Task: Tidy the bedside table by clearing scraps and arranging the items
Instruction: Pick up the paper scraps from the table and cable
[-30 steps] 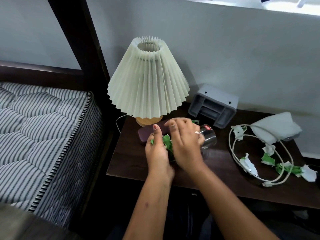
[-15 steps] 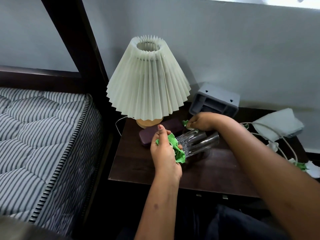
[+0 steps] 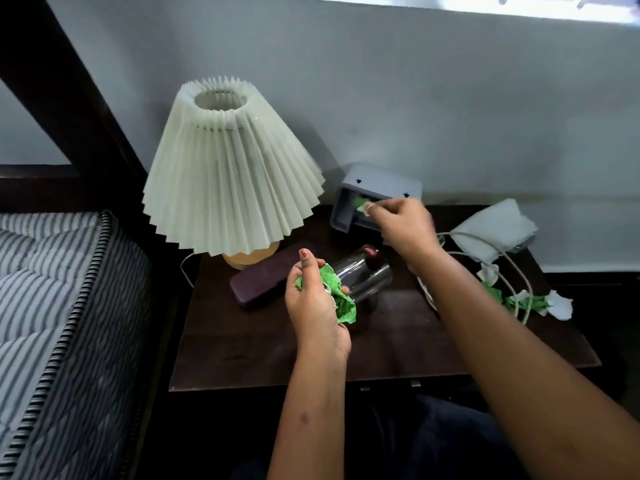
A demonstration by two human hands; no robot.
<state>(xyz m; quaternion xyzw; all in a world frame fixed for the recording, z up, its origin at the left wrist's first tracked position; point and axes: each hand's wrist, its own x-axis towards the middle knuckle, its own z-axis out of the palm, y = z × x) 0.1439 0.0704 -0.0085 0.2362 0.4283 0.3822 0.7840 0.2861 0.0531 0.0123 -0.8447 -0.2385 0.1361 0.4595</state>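
My left hand (image 3: 313, 301) is shut on a bunch of crumpled green paper scraps (image 3: 341, 296), just above the dark bedside table (image 3: 263, 348). A clear drinking glass (image 3: 363, 273) lies on its side right beside that hand. My right hand (image 3: 401, 221) pinches a small green and white scrap (image 3: 362, 204) in front of the grey box (image 3: 375, 188) at the back. More green and white scraps (image 3: 530, 299) lie at the right, tangled with a white cable (image 3: 512, 268).
A pleated cream lamp (image 3: 228, 178) stands at the back left, a dark maroon case (image 3: 258, 282) lying in front of its base. A white cloth (image 3: 495, 225) sits at the back right. A striped mattress (image 3: 52, 306) borders the table's left side.
My right hand has left the glass, picked up a small scrap and lifted it back toward the grey box. My left hand keeps its scraps. The camera has tilted downward.
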